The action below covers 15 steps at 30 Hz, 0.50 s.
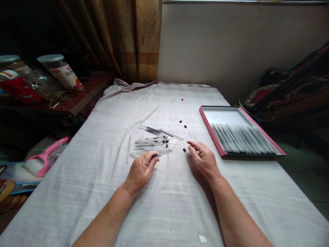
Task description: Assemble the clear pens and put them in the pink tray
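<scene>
My left hand point(141, 171) rests on the white cloth with its fingers curled round a clear pen barrel point(164, 152) that sticks out to the right. Just beyond it lies a loose pile of clear pen barrels and black refills point(154, 140). My right hand point(203, 157) hovers low over the cloth with its fingers bent and apart, its fingertips right beside a small black cap point(184, 150). Two more black caps point(183, 124) lie farther off.
A pink-rimmed flat box point(205, 120) holding a row of finished pens point(243, 138) lies at the right. The cloth-covered table point(164, 206) has a tiny red bit point(182, 99) far back. Jars point(61, 70) stand on a side table left; a pink tool point(45, 159) lies below.
</scene>
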Available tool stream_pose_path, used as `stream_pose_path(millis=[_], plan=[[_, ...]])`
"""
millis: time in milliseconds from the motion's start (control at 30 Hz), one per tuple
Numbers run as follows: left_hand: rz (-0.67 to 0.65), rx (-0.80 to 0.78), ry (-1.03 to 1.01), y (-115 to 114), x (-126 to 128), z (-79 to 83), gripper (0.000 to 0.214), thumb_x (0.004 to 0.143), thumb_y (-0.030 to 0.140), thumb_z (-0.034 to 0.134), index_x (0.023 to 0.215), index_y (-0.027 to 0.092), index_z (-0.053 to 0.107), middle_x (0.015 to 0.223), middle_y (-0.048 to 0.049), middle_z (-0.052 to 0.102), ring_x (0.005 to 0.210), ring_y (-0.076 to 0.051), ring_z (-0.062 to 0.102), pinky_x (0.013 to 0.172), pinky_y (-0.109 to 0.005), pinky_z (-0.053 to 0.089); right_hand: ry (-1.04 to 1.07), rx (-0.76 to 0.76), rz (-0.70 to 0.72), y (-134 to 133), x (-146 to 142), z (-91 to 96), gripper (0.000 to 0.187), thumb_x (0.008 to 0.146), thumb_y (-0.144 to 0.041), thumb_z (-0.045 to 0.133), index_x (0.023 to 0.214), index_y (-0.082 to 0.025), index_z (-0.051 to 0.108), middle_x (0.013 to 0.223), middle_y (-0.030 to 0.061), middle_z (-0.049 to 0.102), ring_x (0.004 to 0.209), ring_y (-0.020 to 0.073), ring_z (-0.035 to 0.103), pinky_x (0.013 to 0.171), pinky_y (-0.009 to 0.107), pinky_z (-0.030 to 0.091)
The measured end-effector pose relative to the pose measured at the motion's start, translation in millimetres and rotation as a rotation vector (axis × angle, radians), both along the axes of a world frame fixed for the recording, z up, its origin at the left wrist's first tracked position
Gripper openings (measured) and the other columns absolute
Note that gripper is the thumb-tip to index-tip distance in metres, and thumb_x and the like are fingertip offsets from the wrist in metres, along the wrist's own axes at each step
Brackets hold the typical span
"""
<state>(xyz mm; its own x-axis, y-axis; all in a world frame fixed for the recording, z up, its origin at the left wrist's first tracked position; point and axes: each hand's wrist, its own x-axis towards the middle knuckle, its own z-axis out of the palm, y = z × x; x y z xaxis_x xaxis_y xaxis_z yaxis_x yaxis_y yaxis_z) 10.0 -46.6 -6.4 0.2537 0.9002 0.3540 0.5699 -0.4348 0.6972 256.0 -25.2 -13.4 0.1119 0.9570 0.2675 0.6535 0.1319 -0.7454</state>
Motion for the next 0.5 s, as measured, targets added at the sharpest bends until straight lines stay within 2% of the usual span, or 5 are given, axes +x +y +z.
stream_pose_path(millis=[100, 200, 333, 433, 500], plan=[[-0.011, -0.003, -0.019, 0, 2, -0.9, 0.021, 0.095, 0.029, 0.048, 0.105, 0.019, 0.061, 0.09, -0.0047, 0.072, 0.083, -0.017, 0.069, 0.076, -0.027, 0.053, -0.326, -0.051, 0.034, 5, 7, -3.6, 0.025, 0.085, -0.035, 0.056, 0.099, -0.025, 0.073, 0.089, 0.0051, 0.068, 0.075, 0.0185, 0.062, 0.062, 0.028, 0.044], [-0.024, 0.026, -0.007, 1, 4, -1.7, 0.021, 0.095, 0.027, 0.048, 0.107, 0.019, 0.062, 0.094, -0.0052, 0.071, 0.086, -0.016, 0.068, 0.078, -0.027, 0.053, -0.393, -0.073, 0.069, 5, 3, -4.6, 0.018, 0.082, -0.031, 0.059, 0.09, -0.025, 0.074, 0.085, 0.0043, 0.068, 0.072, 0.018, 0.062, 0.061, 0.028, 0.043], [-0.077, 0.074, 0.023, 0, 4, -2.5, 0.025, 0.095, 0.023, 0.047, 0.115, 0.02, 0.061, 0.104, -0.0062, 0.07, 0.095, -0.016, 0.067, 0.084, -0.027, 0.052, -0.023, -0.076, 0.075, 0, -7, 0.1, 0.015, 0.079, -0.029, 0.059, 0.084, -0.02, 0.07, 0.076, 0.0042, 0.069, 0.064, 0.0163, 0.06, 0.063, 0.029, 0.046], [-0.093, 0.088, 0.058, -1, 4, -2.8, 0.026, 0.095, 0.022, 0.048, 0.117, 0.02, 0.062, 0.106, -0.0065, 0.07, 0.097, -0.017, 0.066, 0.086, -0.028, 0.052, 0.423, -0.181, 0.14, -7, -18, 6.9, 0.02, 0.077, -0.036, 0.062, 0.084, -0.018, 0.068, 0.08, 0.006, 0.072, 0.063, 0.0157, 0.062, 0.054, 0.026, 0.046], [-0.096, 0.093, 0.075, -1, 4, -2.8, 0.027, 0.095, 0.021, 0.048, 0.117, 0.019, 0.062, 0.106, -0.0069, 0.07, 0.097, -0.017, 0.066, 0.086, -0.029, 0.053, 0.599, -0.246, 0.179, -12, -26, 11.2, 0.025, 0.074, -0.038, 0.066, 0.088, -0.018, 0.07, 0.085, 0.0077, 0.073, 0.063, 0.016, 0.064, 0.049, 0.024, 0.045]])
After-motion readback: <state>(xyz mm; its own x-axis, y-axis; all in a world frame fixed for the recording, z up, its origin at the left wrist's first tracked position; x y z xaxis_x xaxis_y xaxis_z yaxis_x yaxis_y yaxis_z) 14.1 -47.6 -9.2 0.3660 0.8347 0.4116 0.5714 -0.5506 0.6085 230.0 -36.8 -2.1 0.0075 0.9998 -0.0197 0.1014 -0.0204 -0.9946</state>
